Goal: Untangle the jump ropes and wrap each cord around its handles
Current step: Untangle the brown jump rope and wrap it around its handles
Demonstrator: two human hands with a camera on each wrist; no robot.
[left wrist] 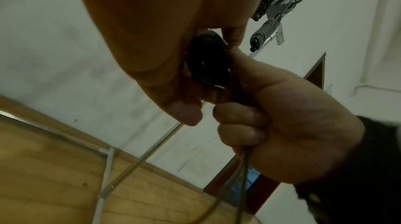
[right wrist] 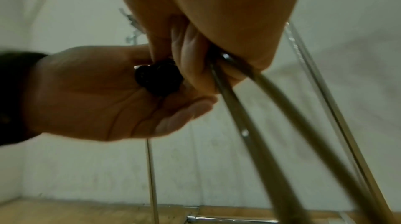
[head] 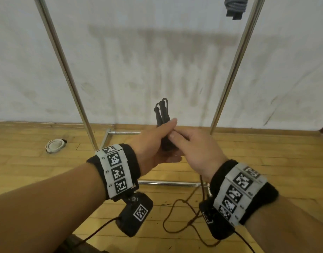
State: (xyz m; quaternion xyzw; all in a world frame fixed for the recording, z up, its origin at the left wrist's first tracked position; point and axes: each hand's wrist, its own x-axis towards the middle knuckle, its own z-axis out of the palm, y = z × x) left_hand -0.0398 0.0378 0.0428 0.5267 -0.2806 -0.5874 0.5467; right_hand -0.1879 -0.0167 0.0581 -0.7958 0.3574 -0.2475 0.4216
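Seen from above, a left hand grips a bundle of black jump rope handles, tips up, in front of a metal rack. A right hand touches the bundle. A brown cord trails on the wooden floor near the rack's base. Another wrapped rope hangs at the rack's top right.

Seen from head height, facing down and forward; wrist views close beneath each palm, sharing the black handles midway.

The rack poles are shiny polished metal. The floor is smooth varnished wood, the wall matt and stained. The handles look matt black, their cord brown.
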